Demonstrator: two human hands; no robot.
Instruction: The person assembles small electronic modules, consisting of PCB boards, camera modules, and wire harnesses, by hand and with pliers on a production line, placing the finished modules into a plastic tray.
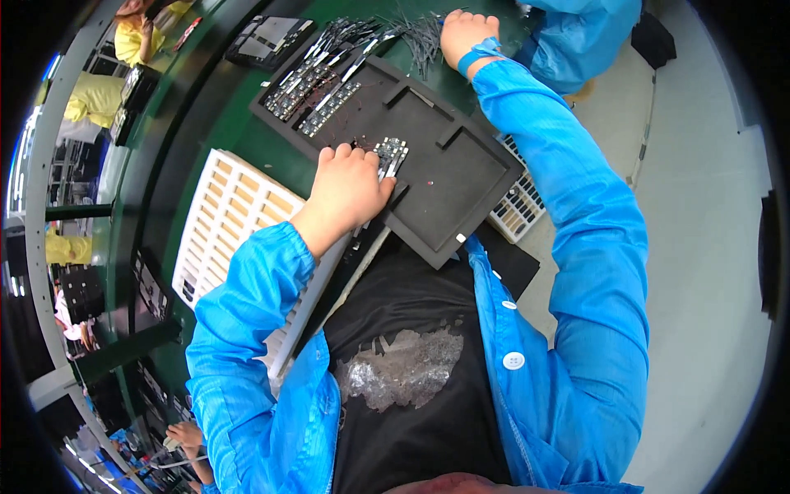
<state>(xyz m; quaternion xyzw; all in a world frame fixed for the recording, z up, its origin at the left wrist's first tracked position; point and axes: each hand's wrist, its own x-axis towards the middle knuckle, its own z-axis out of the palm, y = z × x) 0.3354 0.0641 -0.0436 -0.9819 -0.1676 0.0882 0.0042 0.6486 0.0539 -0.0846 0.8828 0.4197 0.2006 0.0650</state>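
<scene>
2 hands work over a dark foam tray (461, 177) on the green counter (247, 144), in the 1 head view. The left hand (350, 189) is curled, knuckles up, its fingertips touching a small circuit board (392, 155) lying on the tray just beyond it; whether it truly pinches the board I cannot tell. The right hand (465, 33) reaches far ahead, fingers closed into a heap of thin dark wire pieces (420, 37). Left of that hand, rows of similar boards (321, 78) lie across the tray's far corner. A white gridded tray (226, 218) sits under the left wrist. Judging by the tray's near corner overhanging the counter towards the lap, leaning on it could tip it and scatter the boards.
</scene>
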